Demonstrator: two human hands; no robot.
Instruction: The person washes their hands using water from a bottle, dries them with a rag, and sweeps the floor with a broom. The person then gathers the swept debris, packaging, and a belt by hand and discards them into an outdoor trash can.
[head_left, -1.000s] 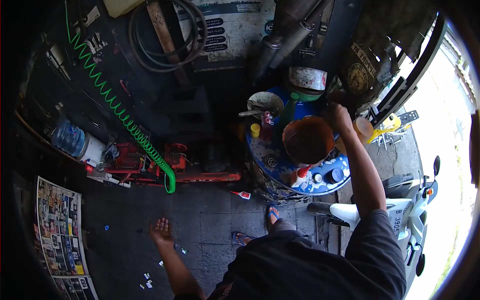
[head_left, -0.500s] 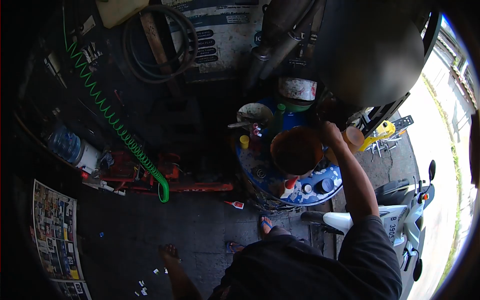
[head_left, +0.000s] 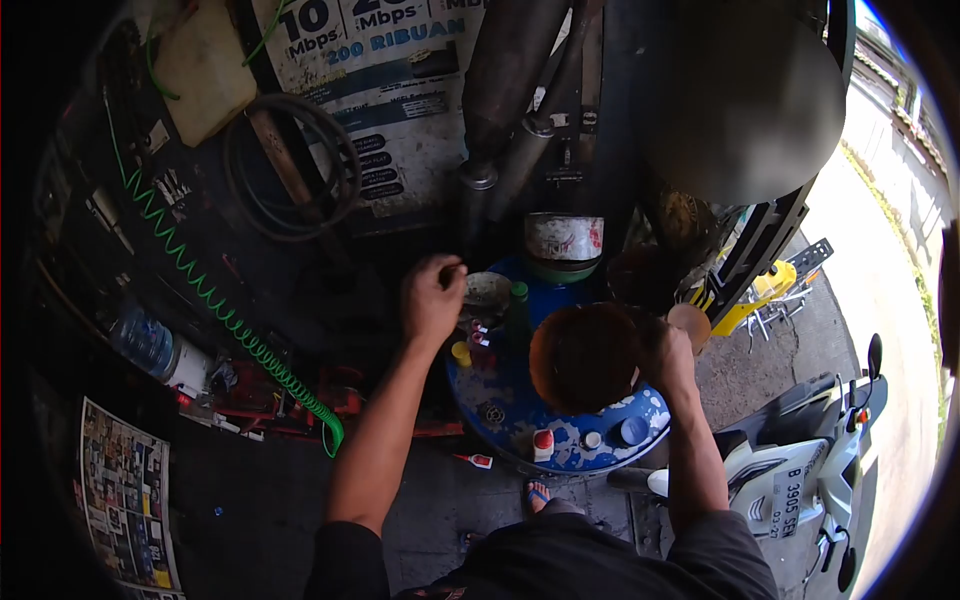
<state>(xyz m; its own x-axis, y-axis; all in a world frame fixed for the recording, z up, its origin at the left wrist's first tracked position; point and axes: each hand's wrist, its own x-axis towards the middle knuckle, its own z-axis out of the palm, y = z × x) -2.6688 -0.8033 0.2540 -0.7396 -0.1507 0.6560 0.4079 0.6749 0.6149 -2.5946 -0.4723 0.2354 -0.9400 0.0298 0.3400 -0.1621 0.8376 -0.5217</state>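
Note:
My right hand (head_left: 668,362) is at the right rim of a rust-brown bowl (head_left: 545,358), its fingers bent over the edge and partly lost in shadow. The bowl is on or just above a blue drum top (head_left: 515,405) with peeling paint; its dark inside hides any contents. My left hand (head_left: 435,302) is raised left of the drum, fingers curled in; whatever they hold, if anything, is too dark to make out. Beside it are a grey dish (head_left: 487,289) and a small yellow container (head_left: 461,353). A red-capped white bottle (head_left: 543,445) stands near the drum's front edge.
A white tin (head_left: 565,237) and a green bottle (head_left: 519,305) stand at the drum's back. To the right is a parked white motorbike (head_left: 790,480). A green coiled hose (head_left: 240,345) hangs at left, above a red floor jack (head_left: 340,395). A small bottle (head_left: 475,461) lies on the floor.
My left hand has risen from low beside my body to the drum's left side. My right hand has come nearer to me, onto the bowl's rim. The view has tilted up.

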